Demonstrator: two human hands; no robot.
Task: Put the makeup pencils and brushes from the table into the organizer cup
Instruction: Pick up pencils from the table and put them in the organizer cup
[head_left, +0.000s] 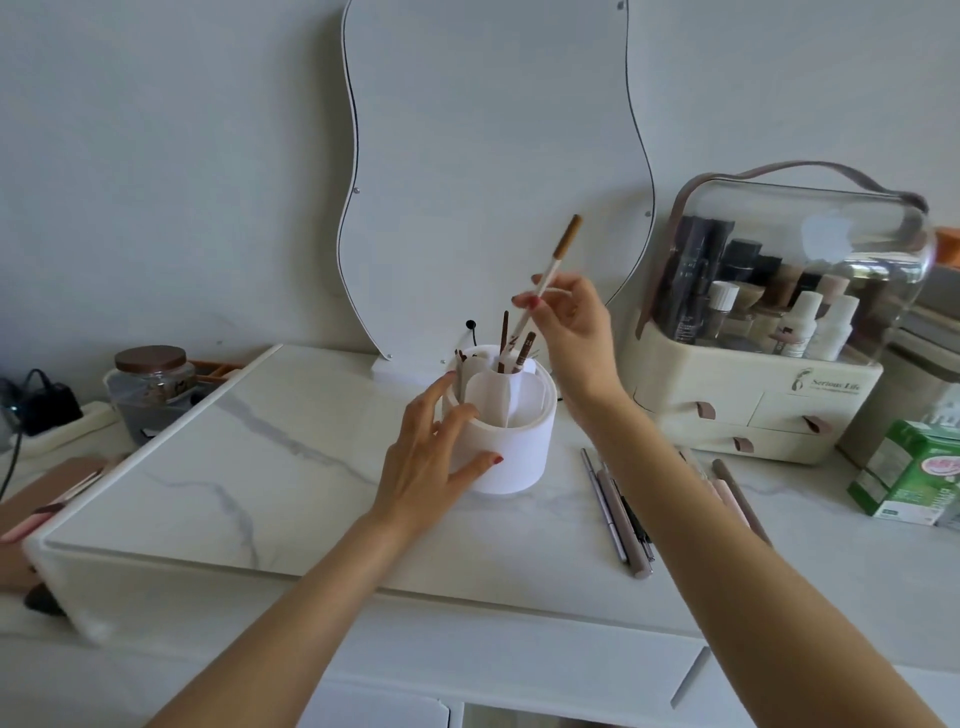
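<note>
A white round organizer cup (511, 447) with inner dividers stands at the middle of the marble table top. Two brown pencils (523, 352) stand in its back compartment. My left hand (434, 457) grips the cup's left side, thumb on the front wall. My right hand (574, 322) is above the cup, pinching a white pencil with a brown cap (553, 267); its lower tip points down into the back compartment. Several more pencils and brushes (621, 512) lie on the table right of the cup, and others (737, 493) show beyond my right forearm.
A wavy white mirror (493, 156) leans on the wall behind the cup. A clear-lidded cosmetics case (769, 332) with drawers stands at the right, a green box (914, 478) beside it. A lidded jar (150, 384) and cables sit at the left.
</note>
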